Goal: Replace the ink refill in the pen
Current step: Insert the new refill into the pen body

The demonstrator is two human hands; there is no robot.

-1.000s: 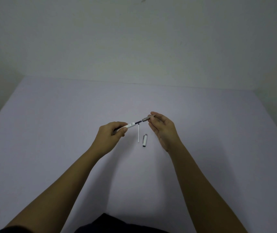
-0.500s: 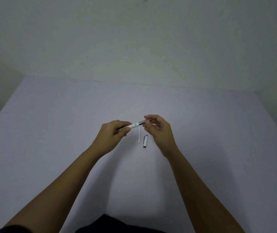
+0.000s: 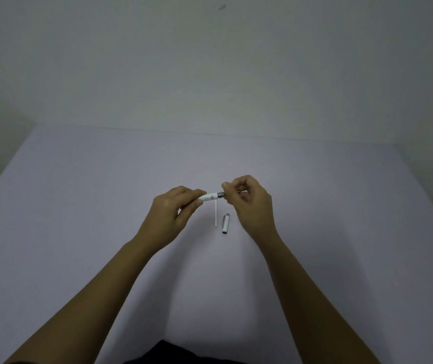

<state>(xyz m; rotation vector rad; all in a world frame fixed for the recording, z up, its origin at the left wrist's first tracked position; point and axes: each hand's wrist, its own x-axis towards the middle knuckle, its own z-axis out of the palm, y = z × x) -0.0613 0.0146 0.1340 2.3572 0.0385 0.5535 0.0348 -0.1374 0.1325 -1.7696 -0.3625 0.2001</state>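
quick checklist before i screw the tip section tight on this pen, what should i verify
1. Left hand grips the white pen barrel: ok.
2. Right hand pinches the grey tip section: ok.
3. Section meets barrel with no gap: ok.
4. Refill seated inside: cannot tell.
5. Loose white refill on the table, clear of hands: ok.
6. Cap within reach beside it: ok.

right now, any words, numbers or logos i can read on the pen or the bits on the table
None can be read.
Pen barrel: small pale marks, too blurred to tell whether they are text or pattern.
Cap: no marks visible.
Loose refill: plain white, no print visible.
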